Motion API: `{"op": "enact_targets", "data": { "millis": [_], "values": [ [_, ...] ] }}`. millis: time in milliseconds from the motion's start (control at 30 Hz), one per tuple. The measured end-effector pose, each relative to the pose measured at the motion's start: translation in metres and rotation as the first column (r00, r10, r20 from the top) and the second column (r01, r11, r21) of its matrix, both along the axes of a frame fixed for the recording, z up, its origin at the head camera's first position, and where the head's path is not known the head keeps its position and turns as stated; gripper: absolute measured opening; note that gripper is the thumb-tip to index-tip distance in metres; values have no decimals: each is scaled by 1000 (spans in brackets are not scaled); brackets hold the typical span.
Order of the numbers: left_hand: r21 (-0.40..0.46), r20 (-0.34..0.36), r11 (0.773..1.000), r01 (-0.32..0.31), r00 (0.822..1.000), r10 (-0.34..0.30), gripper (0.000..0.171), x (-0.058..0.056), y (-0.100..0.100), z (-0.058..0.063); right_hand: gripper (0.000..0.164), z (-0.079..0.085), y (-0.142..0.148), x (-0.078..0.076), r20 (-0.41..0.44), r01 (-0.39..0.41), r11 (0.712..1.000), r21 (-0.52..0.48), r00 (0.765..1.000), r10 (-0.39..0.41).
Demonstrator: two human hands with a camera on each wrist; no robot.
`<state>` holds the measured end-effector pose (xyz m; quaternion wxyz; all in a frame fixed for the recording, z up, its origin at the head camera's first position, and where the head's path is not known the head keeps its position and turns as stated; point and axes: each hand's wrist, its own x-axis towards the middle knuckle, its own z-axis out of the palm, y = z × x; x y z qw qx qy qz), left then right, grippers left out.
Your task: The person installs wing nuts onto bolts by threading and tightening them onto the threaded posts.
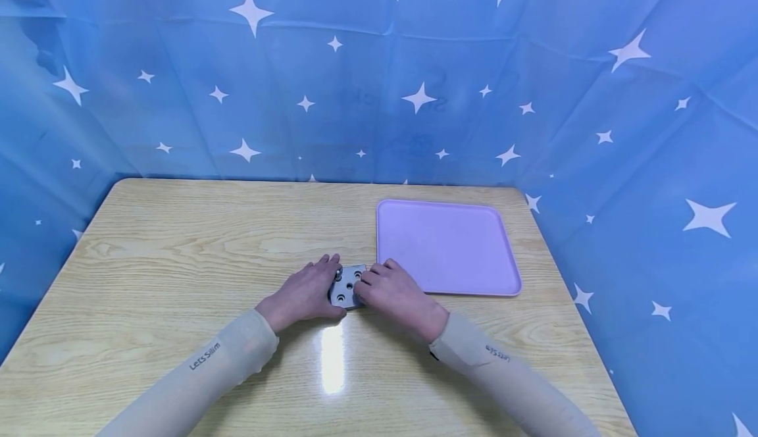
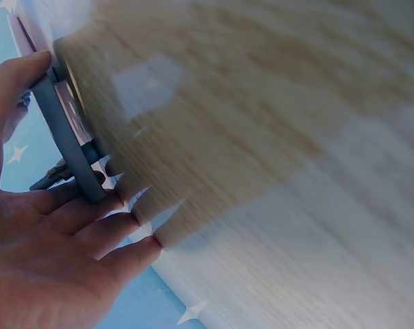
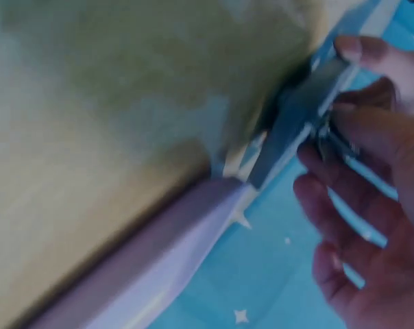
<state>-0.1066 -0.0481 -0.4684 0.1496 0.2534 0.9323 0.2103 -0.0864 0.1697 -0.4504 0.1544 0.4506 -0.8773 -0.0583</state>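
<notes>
A grey metal plate [image 1: 349, 287] with several round holes lies between both hands on the wooden table. My left hand [image 1: 304, 295] grips it by two opposite edges, thumb on the near edge and fingers at the far one. Beside the left fingers a threaded screw [image 2: 51, 177] sticks up from the plate. From the right, my right hand [image 1: 393, 295] reaches over the plate. Its thumb and fingers pinch a small metal screw [image 3: 323, 130] close over the plate, mostly hidden by the fingers.
A shallow purple tray [image 1: 447, 246] lies at the back right, its near left corner close to the right hand. Blue curtain [image 1: 355, 95] with white stars hangs behind and beside the table [image 1: 177, 259]. A bright reflection shines on the tabletop before the plate.
</notes>
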Motion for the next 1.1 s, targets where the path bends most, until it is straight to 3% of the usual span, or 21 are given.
{"op": "enact_targets", "data": {
  "millis": [100, 200, 433, 500, 600, 733, 800, 933, 1100],
  "values": [
    [-2, -1, 1000, -2, 1000, 2, 107, 0, 0, 1, 11, -5, -6, 3, -24, 61, 997, -44, 998, -62],
    [2, -2, 1000, -4, 1000, 4, 107, 1, 0, 2, 17, -6, -11, 7, 5, 126, 989, -82, 992, -126],
    [16, -14, 1000, 5, 1000, -5, 105, 1, 0, 2, 27, -2, -9, 7, 208, 204, 974, -98, 961, -181],
    [17, -20, 1000, 10, 1000, -10, 105, 1, -1, 2, 43, 4, -5, 4, 280, 186, 980, -77, 947, -158],
    [16, -14, 1000, 11, 1000, -11, 105, 1, -1, 2, 56, 13, 3, -2, 330, 89, 995, -38, 941, -72],
    [8, 14, 1000, 0, 1000, -1, 104, 0, -1, 2, 39, 20, 12, -7, 302, -72, 997, 26, 951, 61],
    [5, 24, 1000, -6, 1000, 6, 105, 0, -1, 2, 35, 22, 14, -8, 275, -112, 992, 59, 957, 92],
    [3, 28, 1000, -13, 1000, 13, 105, 0, 0, 2, 31, 22, 15, -8, 225, -136, 985, 104, 968, 110],
    [0, 24, 1000, -8, 1000, 8, 106, 0, 0, 1, 26, 18, 14, -9, 182, -131, 987, 89, 977, 114]
  ]
}}
